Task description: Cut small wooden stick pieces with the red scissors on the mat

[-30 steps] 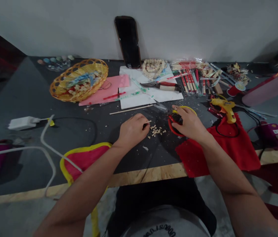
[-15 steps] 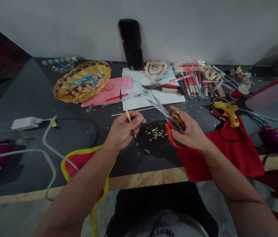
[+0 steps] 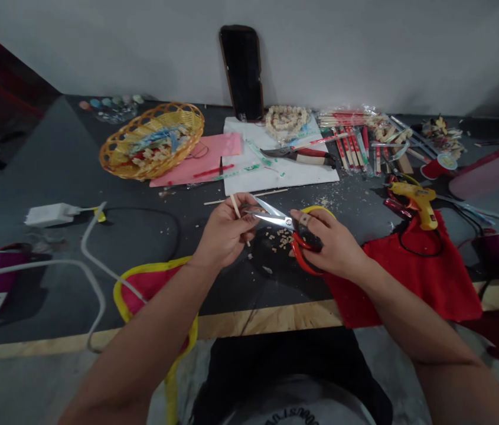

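Metal scissors [image 3: 289, 224] | in right hand [image 3: 336, 243] | parted blades [image 3: 276, 221] at left hand [image 3: 221, 235]

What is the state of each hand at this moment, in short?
Left hand: closed, holding a thin pale stick.
Right hand: closed around the handles of the opened scissors.
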The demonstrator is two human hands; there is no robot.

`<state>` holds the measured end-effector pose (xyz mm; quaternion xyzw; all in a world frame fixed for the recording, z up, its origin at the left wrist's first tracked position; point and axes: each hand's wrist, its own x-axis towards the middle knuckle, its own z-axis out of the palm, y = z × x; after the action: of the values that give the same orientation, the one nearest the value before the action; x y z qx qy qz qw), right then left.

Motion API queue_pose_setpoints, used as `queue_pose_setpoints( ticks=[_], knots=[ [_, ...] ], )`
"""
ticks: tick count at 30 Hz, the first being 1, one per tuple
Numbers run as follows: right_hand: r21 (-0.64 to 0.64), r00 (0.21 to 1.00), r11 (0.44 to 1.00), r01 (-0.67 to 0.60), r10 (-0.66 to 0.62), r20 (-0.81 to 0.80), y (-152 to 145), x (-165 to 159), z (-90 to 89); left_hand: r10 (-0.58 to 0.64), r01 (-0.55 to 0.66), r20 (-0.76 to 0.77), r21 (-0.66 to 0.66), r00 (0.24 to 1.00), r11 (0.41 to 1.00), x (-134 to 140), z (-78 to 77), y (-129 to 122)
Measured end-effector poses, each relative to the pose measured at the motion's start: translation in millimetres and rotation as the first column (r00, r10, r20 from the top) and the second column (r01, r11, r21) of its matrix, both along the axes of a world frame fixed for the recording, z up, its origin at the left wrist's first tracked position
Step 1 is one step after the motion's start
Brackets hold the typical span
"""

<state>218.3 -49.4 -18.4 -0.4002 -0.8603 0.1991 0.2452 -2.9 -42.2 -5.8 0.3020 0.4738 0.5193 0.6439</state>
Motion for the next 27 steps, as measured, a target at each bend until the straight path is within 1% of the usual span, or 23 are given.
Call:
queue_pose_setpoints(
  ticks=[4,9,18,23,27],
  knots=[
    [0.041,1.0,0.999,-0.009,0.009,0.006,1.5,2.2,-0.9,0.021,-0.017,-0.09,0.044,0.996,0.999,0.8,-1.9,-0.5],
    [0.038,0.998,0.999,-0.031,0.029,0.047,3.4,5.5,-1.0,0.024,-0.005,-0.175,0.106,0.984,0.994,-0.1,-4.9,-0.5],
    [0.047,0.994,0.997,-0.054,0.049,0.1,5.2,8.2,0.5,0.018,0.003,-0.182,0.113,0.983,0.994,-0.8,-6.6,-0.8],
    [0.034,0.992,0.999,-0.004,0.0,0.128,1.5,5.3,5.3,0.02,0.005,-0.202,0.122,0.979,0.992,0.7,-6.6,-1.2],
    [0.043,0.99,0.999,0.008,-0.014,0.14,-0.2,2.8,7.7,-0.008,0.038,-0.202,0.149,0.979,0.988,2.6,-9.2,-2.7]
  ],
)
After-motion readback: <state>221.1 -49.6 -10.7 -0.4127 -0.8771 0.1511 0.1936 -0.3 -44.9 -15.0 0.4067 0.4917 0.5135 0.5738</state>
